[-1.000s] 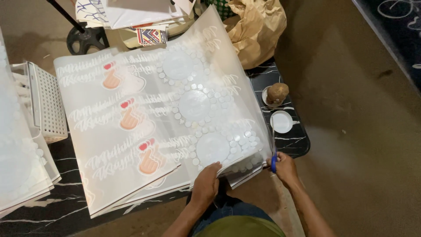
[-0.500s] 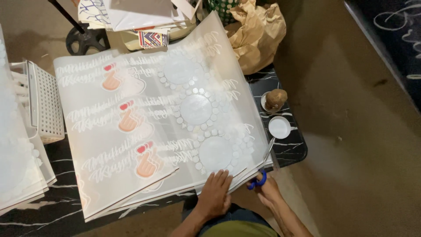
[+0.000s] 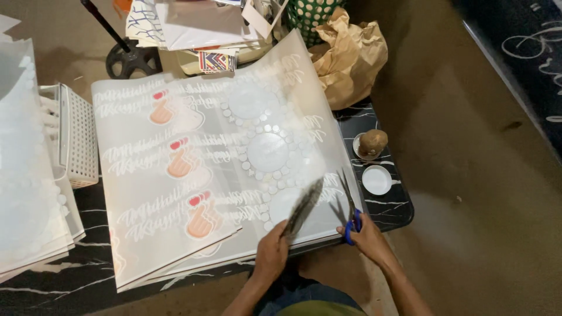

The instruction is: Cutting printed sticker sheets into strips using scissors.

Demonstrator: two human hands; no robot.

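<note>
A stack of large translucent printed sheets (image 3: pixel 175 164) covers a black marbled table (image 3: pixel 391 212). The left ones show orange finger-heart pictures, and the right one (image 3: pixel 266 151) shows white circles ringed with dots. My left hand (image 3: pixel 272 253) pinches the near edge of the circle sheet and holds up a curled, blurred flap (image 3: pixel 302 208). To its right, my right hand (image 3: pixel 370 239) grips blue-handled scissors (image 3: pixel 350 212). Their blades are apart and point away from me over the sheet's near right corner.
A white perforated basket (image 3: pixel 79 143) and another pile of sheets (image 3: pixel 26 193) lie at the left. A small white dish (image 3: pixel 376 179) and a brown round lump (image 3: pixel 372 143) sit on the table's right end. A crumpled brown paper bag (image 3: pixel 351 58) and a paper pile (image 3: pixel 199 23) lie beyond.
My right hand brought the scissors from the table's right edge onto the sheet's near corner, blades now apart. My left hand went from pressing the sheet flat to lifting its edge.
</note>
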